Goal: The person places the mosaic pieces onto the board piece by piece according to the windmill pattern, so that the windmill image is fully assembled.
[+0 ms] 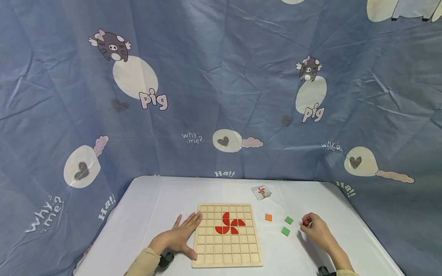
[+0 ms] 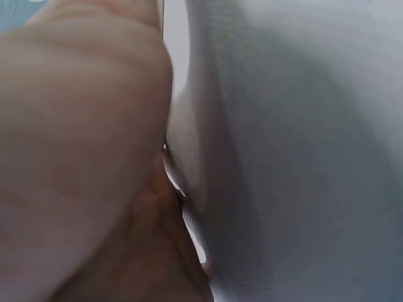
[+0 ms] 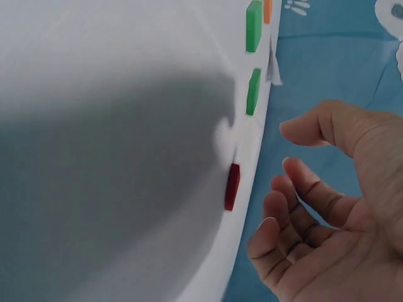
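Observation:
A wooden grid board [image 1: 214, 257] lies on the white table, with several red pieces [image 1: 226, 222] in its upper middle cells, arranged like a pinwheel. My left hand [image 1: 177, 237] rests with spread fingers along the board's left edge; in the left wrist view only blurred skin [image 2: 82, 138] fills the left side. To the right, my right hand [image 1: 317, 232] hovers by a dark red tile [image 1: 305, 222]. The right wrist view shows that red tile [image 3: 232, 187] on the table, apart from the loosely bent fingers [image 3: 277, 251], and nothing is between thumb and index finger.
Two green tiles [image 1: 289, 220] and an orange tile [image 1: 268, 217] lie between the board and my right hand. Behind them is a pattern card [image 1: 261, 192] showing a red pinwheel on a grid. A blue printed cloth [image 1: 207, 96] hangs behind the table.

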Demonstrator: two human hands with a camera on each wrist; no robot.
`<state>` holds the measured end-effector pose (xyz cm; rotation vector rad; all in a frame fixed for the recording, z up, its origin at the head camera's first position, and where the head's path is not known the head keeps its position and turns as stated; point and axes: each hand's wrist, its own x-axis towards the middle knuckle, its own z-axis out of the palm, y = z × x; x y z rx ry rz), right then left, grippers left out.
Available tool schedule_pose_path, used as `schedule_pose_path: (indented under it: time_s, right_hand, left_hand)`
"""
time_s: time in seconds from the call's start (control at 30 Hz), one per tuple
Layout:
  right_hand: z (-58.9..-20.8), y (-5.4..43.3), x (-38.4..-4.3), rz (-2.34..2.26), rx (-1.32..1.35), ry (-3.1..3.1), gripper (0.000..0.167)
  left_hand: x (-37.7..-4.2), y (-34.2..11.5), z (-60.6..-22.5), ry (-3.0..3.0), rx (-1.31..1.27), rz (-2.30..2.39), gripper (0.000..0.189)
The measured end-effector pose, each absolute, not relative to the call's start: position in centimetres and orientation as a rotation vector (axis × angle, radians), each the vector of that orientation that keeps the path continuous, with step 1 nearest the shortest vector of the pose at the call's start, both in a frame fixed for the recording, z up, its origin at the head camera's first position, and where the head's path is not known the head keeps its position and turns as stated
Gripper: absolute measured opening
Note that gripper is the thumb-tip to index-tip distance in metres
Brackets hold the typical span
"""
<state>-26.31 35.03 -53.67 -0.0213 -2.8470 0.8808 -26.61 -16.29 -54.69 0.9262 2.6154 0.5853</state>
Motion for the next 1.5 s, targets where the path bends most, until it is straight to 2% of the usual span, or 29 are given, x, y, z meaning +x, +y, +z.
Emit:
schedule_pose_path:
  time_s: [0.2,0.37,1.07,1.5]
  right_hand:
    - [-53.8,36.1,-26.7,0.837,-0.067,-2.907,0.04]
    - [-54.2,36.5,-26.8,0.82,-0.11,-2.957,0.046]
    - [-54.5,36.5,-27.9,0.826,-0.197,-2.969,0.03]
    - [-55.0,36.4,-28.0,0.815,-0.162,-2.957,0.03]
  left_hand:
    - [-26.6,-16.3,-54.7,2.617,0.924,0.588,0.13]
    - [-26.7,-16.3,-54.8,2.619,0.922,0.581,0.13]
    - [-26.8,-16.2,-55.0,2.647,0.901,0.551,0.134]
    - [-26.7,-16.2,-55.0,2.642,0.916,0.563,0.133]
